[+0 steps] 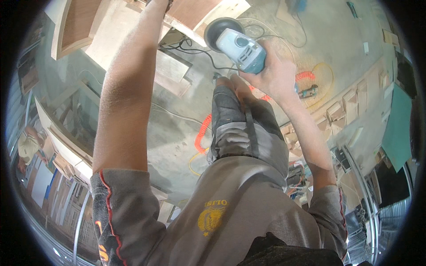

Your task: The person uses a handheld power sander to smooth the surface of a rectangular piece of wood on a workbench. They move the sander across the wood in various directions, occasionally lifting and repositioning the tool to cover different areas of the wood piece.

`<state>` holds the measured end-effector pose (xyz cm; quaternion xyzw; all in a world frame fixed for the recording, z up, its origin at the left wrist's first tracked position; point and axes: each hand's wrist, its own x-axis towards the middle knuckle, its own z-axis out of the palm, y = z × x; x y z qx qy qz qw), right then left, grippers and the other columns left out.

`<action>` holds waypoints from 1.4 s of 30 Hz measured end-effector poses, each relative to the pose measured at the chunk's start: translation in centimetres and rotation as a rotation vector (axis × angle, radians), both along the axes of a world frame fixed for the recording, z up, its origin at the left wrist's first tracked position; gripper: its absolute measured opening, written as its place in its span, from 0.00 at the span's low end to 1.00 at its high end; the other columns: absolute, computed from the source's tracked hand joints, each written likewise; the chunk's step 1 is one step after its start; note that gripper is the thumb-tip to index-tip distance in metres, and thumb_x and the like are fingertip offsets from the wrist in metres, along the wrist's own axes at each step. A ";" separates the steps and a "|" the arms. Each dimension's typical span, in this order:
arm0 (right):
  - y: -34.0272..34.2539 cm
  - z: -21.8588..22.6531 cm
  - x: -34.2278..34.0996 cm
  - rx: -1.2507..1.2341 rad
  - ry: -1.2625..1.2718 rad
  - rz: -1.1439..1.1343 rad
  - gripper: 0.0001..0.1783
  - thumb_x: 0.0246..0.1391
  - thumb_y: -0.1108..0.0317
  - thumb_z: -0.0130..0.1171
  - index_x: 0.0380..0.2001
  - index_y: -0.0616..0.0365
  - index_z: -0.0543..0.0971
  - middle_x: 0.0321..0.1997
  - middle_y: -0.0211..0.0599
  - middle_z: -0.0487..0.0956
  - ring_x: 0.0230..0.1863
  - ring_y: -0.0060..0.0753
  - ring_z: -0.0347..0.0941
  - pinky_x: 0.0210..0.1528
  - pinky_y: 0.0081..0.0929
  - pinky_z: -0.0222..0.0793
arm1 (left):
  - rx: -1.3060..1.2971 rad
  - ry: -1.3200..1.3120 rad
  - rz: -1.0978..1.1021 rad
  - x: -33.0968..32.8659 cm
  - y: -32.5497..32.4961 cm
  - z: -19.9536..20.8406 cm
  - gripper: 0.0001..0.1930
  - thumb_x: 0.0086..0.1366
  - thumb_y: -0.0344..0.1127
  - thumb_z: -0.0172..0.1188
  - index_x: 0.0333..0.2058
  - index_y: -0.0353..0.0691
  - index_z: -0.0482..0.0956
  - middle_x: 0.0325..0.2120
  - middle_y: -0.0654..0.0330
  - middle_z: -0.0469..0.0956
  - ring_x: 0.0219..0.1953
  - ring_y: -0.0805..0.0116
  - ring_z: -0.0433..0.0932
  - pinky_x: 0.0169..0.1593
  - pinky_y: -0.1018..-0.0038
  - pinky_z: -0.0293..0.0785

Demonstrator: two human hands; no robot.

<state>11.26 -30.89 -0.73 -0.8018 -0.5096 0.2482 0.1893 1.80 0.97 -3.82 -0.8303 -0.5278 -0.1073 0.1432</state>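
My right hand (pixel 273 71) is wrapped round the teal and grey body of an electric sander (pixel 242 46). The sander's round dark pad (pixel 216 27) faces away from me, close by the pale edge of a wooden piece with a brown panel (pixel 188 12). From the sander a black cord (pixel 211 55) loops left under the wood. My left forearm (pixel 128 84) stretches up across pale boards, with a dark band at the wrist by the top edge. Beyond that the left hand is cut off by the picture. Pale dust coats both forearms.
A red coiled hose (pixel 203 133) lies on the concrete floor (pixel 175 150) by my legs. Another teal tool (pixel 308 91) rests at the right, near a row of small wooden frames (pixel 344 111). At the far left a person in a cap (pixel 27 148) is beside stacked boards (pixel 66 146).
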 end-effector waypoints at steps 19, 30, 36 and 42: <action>0.4 0.1 -0.2 0.017 -0.038 -0.022 0.38 0.39 0.50 0.78 0.52 0.50 0.74 0.42 0.43 0.84 0.44 0.50 0.84 0.42 0.42 0.79 | -0.068 -0.083 -0.057 -0.7 0.4 -0.7 0.23 0.70 0.59 0.53 0.50 0.49 0.81 0.53 0.53 0.79 0.58 0.52 0.74 0.58 0.47 0.66; 0.1 -0.5 -0.2 0.021 -0.036 -0.004 0.40 0.38 0.46 0.78 0.52 0.50 0.74 0.39 0.43 0.85 0.43 0.49 0.84 0.42 0.43 0.80 | -0.024 -0.104 -0.010 -0.8 0.7 -1.4 0.27 0.69 0.60 0.53 0.54 0.44 0.80 0.54 0.53 0.79 0.59 0.51 0.73 0.59 0.48 0.66; 0.6 -0.1 -0.2 -0.012 -0.017 -0.146 0.39 0.39 0.46 0.78 0.52 0.50 0.74 0.37 0.44 0.85 0.41 0.51 0.84 0.40 0.45 0.80 | -0.053 -0.082 -0.016 -0.7 0.7 -0.9 0.29 0.69 0.61 0.53 0.53 0.42 0.81 0.54 0.52 0.79 0.59 0.51 0.73 0.60 0.48 0.66; 0.3 -0.4 -1.2 0.026 -0.003 -0.031 0.39 0.40 0.46 0.77 0.52 0.51 0.74 0.40 0.46 0.85 0.41 0.52 0.84 0.39 0.46 0.79 | -0.072 -0.062 -0.013 -0.6 0.6 -0.8 0.28 0.69 0.61 0.53 0.52 0.43 0.81 0.54 0.52 0.79 0.59 0.51 0.74 0.60 0.48 0.66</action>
